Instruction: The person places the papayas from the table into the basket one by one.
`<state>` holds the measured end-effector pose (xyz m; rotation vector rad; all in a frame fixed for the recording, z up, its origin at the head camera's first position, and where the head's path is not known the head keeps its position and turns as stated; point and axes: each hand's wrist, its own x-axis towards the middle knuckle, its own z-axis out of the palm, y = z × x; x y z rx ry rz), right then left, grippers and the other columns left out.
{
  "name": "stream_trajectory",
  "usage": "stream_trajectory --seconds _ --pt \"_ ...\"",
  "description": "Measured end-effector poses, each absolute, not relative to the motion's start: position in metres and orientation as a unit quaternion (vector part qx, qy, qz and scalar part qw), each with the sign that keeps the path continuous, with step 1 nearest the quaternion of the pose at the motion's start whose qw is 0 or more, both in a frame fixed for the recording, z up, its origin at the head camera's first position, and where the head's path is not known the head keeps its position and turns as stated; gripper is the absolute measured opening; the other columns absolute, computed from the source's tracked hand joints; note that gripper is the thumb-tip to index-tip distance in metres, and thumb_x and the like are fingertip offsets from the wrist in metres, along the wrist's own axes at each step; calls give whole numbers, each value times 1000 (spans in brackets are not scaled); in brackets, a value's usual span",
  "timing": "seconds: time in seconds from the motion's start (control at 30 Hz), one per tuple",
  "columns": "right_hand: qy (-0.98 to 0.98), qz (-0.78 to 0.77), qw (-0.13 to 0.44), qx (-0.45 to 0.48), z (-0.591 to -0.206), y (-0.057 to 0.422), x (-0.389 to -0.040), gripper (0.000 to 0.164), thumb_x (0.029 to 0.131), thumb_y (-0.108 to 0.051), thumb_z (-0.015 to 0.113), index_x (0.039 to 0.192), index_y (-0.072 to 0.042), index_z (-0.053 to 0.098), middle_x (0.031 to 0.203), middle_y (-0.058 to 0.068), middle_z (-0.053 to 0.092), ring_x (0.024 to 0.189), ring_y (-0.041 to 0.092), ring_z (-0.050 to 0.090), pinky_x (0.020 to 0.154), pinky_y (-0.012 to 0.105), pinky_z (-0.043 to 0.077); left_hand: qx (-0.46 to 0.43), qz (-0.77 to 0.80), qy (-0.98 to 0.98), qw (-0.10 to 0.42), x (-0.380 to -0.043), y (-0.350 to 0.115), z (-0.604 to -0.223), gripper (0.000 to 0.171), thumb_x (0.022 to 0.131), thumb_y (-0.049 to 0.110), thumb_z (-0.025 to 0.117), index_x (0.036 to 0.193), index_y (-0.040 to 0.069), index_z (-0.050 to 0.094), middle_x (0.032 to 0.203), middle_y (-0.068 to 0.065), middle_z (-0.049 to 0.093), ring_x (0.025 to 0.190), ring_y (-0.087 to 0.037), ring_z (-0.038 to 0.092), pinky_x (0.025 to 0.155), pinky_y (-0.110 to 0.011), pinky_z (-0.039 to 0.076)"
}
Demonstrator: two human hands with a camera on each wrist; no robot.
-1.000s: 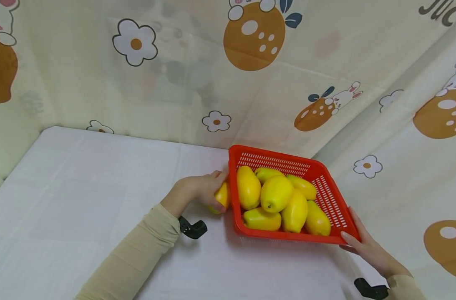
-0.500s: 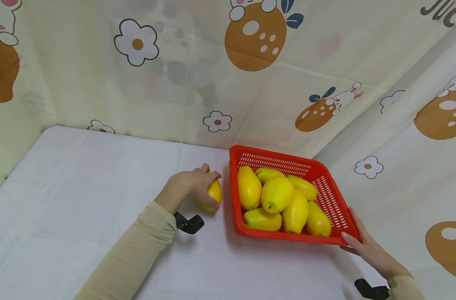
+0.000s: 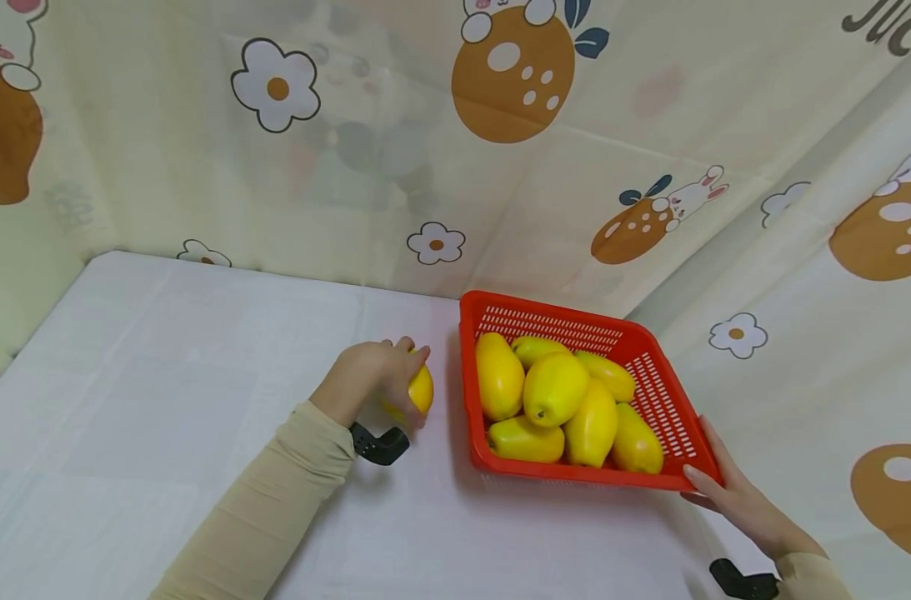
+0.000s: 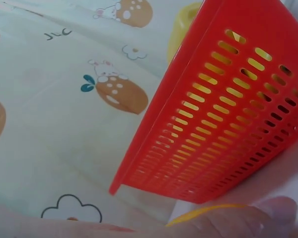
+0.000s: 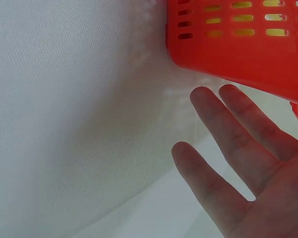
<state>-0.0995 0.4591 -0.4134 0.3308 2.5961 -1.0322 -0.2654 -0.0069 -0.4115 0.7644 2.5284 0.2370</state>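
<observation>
In the head view my left hand [image 3: 376,375] is left of the red plastic basket [image 3: 575,473] and grips a yellow mango [image 3: 422,390], its fingers over the far side. Only a sliver of that mango [image 4: 203,211] shows in the left wrist view. At the basket's near right corner, my right hand [image 3: 743,504] has its thumb on the rim and its index finger along the outside. The other fingers [image 5: 233,131] stretch out straight below the rim in the right wrist view. Several yellow mangoes [image 3: 556,388] lie piled in the slotted basket.
A white cloth covers the table [image 3: 162,400]. Behind and to the right hangs a cream curtain [image 3: 365,150] printed with rabbits, flowers and brown fruit. A black wrist mount [image 3: 380,446] sticks out under the left wrist.
My left hand has drawn the mango leftward from against the basket's left side, leaving a gap between them. The right hand and the basket have stayed in place.
</observation>
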Motion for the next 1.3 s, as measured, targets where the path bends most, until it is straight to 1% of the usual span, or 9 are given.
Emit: stream_trajectory --seconds 0.1,0.3,0.4,0.57,0.73,0.9,1.03,1.17,1.3 --pt "910 -362 162 117 -414 460 -100 79 94 -35 43 135 -42 -24 147 24 -10 117 40 37 82 45 51 277 80 925 246 -265 -7 -412 99 62 52 72 143 22 23 136 -5 35 109 -22 44 77 -39 48" --pt "911 -361 158 120 -415 461 -100 81 93 -35 43 136 -39 -25 146 25 -8 116 40 38 82 45 51 292 71 923 240 -266 -9 -412 103 62 53 72 142 12 21 133 -9 35 101 -21 48 78 -40 47" --pt "912 -361 156 119 -415 462 -101 81 93 -35 44 136 -40 -25 146 25 -7 116 40 38 82 45 51 295 70 921 244 -268 -10 -414 107 61 54 73 141 9 19 131 -11 34 97 -20 49 80 -40 47" --pt "911 -361 157 120 -416 462 -100 80 93 -35 44 135 -41 -25 146 25 -9 117 41 37 82 45 51 293 83 919 249 -270 -10 -414 103 60 53 73 139 9 23 125 -10 36 93 -19 50 77 -38 47" --pt "911 -362 160 119 -416 462 -100 80 94 -35 43 134 -44 -25 147 25 -9 115 38 40 82 45 51 287 95 924 234 -271 -11 -415 95 62 52 70 136 8 27 121 -9 39 93 -18 47 72 -36 46" --pt "912 -359 162 118 -415 461 -100 80 93 -35 44 134 -44 -25 147 24 -10 117 39 38 82 44 51 282 105 929 215 -273 -13 -413 94 63 53 68 134 6 29 119 -10 40 95 -20 46 74 -37 46" --pt "913 -358 161 115 -414 460 -100 80 93 -35 43 135 -40 -25 147 24 -11 118 44 35 82 46 50 263 122 933 211 -274 -17 -410 96 64 55 67 137 7 27 122 -11 39 99 -21 46 77 -39 46" --pt "913 -358 159 117 -412 459 -100 81 93 -35 44 137 -36 -25 147 24 -10 118 44 35 82 46 50 239 145 938 206 -274 -22 -407 97 64 57 67 138 8 26 123 -11 37 101 -22 45 75 -39 47" --pt "913 -357 161 116 -413 458 -99 81 94 -35 43 136 -38 -25 147 24 -10 117 42 37 82 46 51 216 175 939 203 -274 -26 -402 99 65 58 66 140 11 21 127 -11 34 104 -24 42 76 -40 46"
